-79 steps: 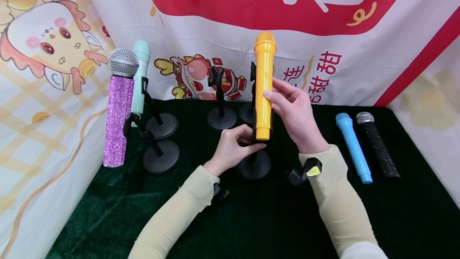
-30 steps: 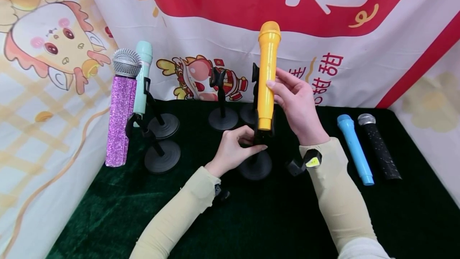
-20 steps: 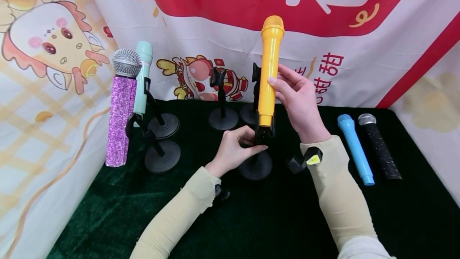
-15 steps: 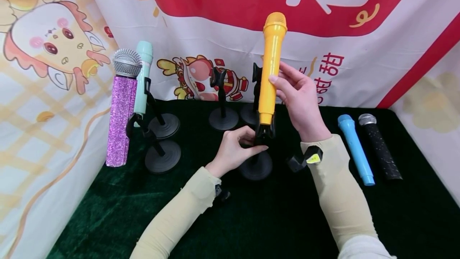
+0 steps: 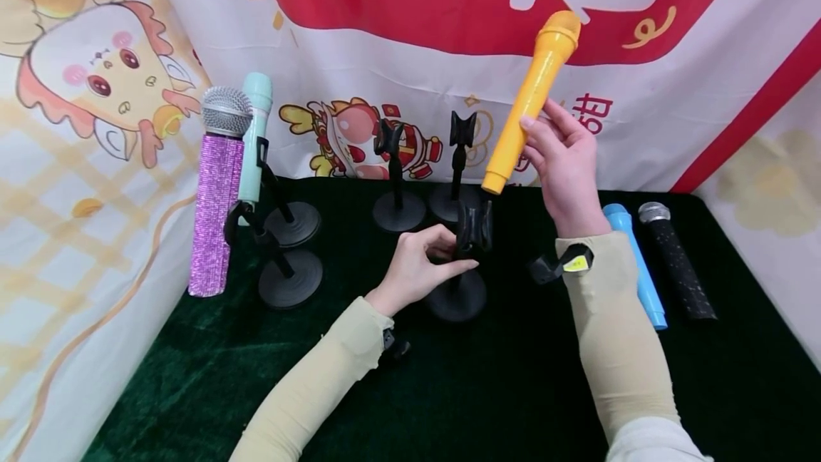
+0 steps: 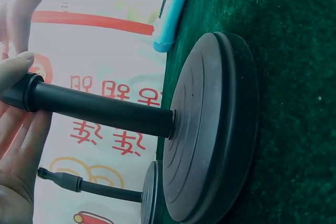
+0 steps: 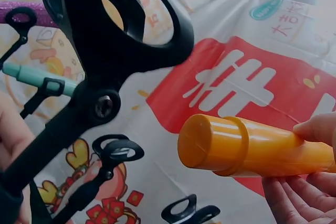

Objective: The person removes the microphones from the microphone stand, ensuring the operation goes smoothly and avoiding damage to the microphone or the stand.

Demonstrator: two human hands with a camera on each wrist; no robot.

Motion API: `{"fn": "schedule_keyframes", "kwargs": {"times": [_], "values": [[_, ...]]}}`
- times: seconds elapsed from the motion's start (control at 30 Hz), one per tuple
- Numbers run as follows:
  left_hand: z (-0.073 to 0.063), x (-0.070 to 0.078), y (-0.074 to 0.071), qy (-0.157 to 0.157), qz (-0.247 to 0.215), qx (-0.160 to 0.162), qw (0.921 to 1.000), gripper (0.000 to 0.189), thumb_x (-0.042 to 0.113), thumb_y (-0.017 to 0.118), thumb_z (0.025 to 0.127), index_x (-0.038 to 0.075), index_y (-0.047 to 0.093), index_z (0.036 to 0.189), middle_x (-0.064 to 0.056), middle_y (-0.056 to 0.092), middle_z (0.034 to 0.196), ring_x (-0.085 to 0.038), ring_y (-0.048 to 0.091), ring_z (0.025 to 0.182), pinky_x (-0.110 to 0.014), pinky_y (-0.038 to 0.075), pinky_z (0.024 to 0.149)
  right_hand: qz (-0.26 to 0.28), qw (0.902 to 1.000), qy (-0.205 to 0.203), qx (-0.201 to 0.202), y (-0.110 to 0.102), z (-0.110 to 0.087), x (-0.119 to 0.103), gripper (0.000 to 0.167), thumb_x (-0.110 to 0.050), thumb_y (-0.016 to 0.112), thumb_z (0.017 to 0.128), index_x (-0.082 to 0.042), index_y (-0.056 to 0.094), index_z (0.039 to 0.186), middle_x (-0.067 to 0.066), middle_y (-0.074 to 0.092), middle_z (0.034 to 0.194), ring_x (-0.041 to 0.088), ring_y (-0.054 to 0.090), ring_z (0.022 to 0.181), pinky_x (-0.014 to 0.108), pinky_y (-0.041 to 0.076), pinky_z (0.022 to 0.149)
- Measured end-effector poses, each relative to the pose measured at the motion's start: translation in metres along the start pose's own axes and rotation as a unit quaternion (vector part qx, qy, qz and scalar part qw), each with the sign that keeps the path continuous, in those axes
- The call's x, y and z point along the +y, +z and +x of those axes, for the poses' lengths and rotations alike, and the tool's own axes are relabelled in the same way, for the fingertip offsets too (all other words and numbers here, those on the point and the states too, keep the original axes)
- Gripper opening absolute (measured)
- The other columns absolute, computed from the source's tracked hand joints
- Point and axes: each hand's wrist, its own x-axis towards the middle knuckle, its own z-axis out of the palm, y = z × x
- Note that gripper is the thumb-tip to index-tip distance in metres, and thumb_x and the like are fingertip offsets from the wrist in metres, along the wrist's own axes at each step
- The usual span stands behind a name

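Note:
A yellow microphone [image 5: 529, 105] is pinched between the thumb and fingers of my right hand [image 5: 564, 162], its head tilted up and to the right. Its lower end is apart from the nearest stand, up and right of the clip. My left hand [image 5: 423, 262] grips the neck of that black microphone stand [image 5: 457, 296], just below the clip [image 5: 474, 227]. In the left wrist view the thumb and fingers wrap the collar at the top of the pole [image 6: 105, 109]. The right wrist view shows the clip ring [image 6: 31, 93] side of nothing held, with the microphone's butt end [image 7: 195, 141] beside it.
At left, a purple glittery microphone [image 5: 214, 212] and a mint microphone [image 5: 255, 141] sit in stands. Two more stands, one left [image 5: 398, 211] and one right [image 5: 457, 194], stand behind with bare clips. A blue microphone [image 5: 641, 269] and a black microphone [image 5: 676, 262] lie at right.
The yellow microphone has come up out of the front stand's clip and swung to the right with my right hand. My left hand keeps its grip on the stand.

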Motion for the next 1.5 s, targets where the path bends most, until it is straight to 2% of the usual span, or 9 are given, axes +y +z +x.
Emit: {"fn": "schedule_keyframes", "kwargs": {"times": [0.13, 0.3, 0.93, 1.03, 1.23, 1.5], "values": [[0.001, 0.000, -0.001, 0.004, -0.004, -0.001, 1.0000, 0.020, 0.021, 0.086, 0.085, 0.017, 0.071, 0.098, 0.008, 0.073, 0.094, -0.010, 0.071, 0.083, -0.030, 0.061, 0.074, -0.001, 1.0000, 0.000, 0.004, -0.008, 0.002, -0.001, 0.057, -0.010, 0.086, 0.084, -0.005, 0.064, 0.136, 0.019, 0.063, 0.120, 0.026, 0.070, 0.096, 0.032, 0.059, 0.085], [0.001, 0.000, -0.002, 0.002, -0.003, -0.002, 1.0000, 0.020, 0.023, 0.085, 0.086, 0.017, 0.071, 0.099, 0.008, 0.073, 0.095, -0.010, 0.071, 0.084, -0.030, 0.061, 0.074, -0.021, 0.9997, 0.005, 0.006, -0.018, 0.001, -0.004, 0.058, -0.014, 0.087, 0.084, -0.008, 0.064, 0.137, 0.019, 0.062, 0.125, 0.028, 0.071, 0.101, 0.034, 0.058, 0.085], [0.000, 0.000, -0.002, 0.000, 0.010, -0.001, 0.9999, 0.021, 0.023, 0.085, 0.086, 0.017, 0.070, 0.099, 0.008, 0.073, 0.096, -0.008, 0.071, 0.083, -0.029, 0.061, 0.073, -0.061, 0.9978, 0.017, 0.020, -0.057, -0.008, -0.003, 0.062, -0.009, 0.087, 0.083, -0.005, 0.060, 0.139, 0.016, 0.067, 0.120, 0.023, 0.070, 0.099, 0.030, 0.060, 0.080], [-0.001, 0.000, -0.002, 0.000, 0.013, -0.002, 0.9999, 0.021, 0.023, 0.085, 0.086, 0.018, 0.070, 0.099, 0.008, 0.072, 0.096, -0.008, 0.071, 0.083, -0.029, 0.061, 0.074, -0.076, 0.9968, 0.016, 0.019, -0.065, -0.011, -0.002, 0.060, -0.008, 0.086, 0.083, -0.005, 0.061, 0.138, 0.015, 0.068, 0.120, 0.023, 0.069, 0.101, 0.029, 0.060, 0.079], [0.000, 0.000, -0.002, -0.001, 0.011, -0.001, 0.9999, 0.021, 0.022, 0.085, 0.086, 0.017, 0.070, 0.100, 0.009, 0.072, 0.096, -0.008, 0.071, 0.083, -0.029, 0.061, 0.074, -0.103, 0.9942, 0.013, 0.028, -0.086, -0.015, 0.006, 0.061, -0.005, 0.084, 0.084, 0.000, 0.058, 0.139, 0.011, 0.072, 0.111, 0.019, 0.071, 0.093, 0.027, 0.060, 0.075], [0.000, -0.001, -0.001, -0.003, 0.001, -0.003, 1.0000, 0.021, 0.023, 0.085, 0.086, 0.017, 0.071, 0.100, 0.008, 0.073, 0.095, -0.009, 0.071, 0.083, -0.030, 0.061, 0.074, -0.148, 0.9867, 0.050, 0.045, -0.120, -0.021, 0.014, 0.067, -0.009, 0.085, 0.084, -0.001, 0.054, 0.143, 0.005, 0.073, 0.111, 0.015, 0.071, 0.095, 0.026, 0.060, 0.077]]}}
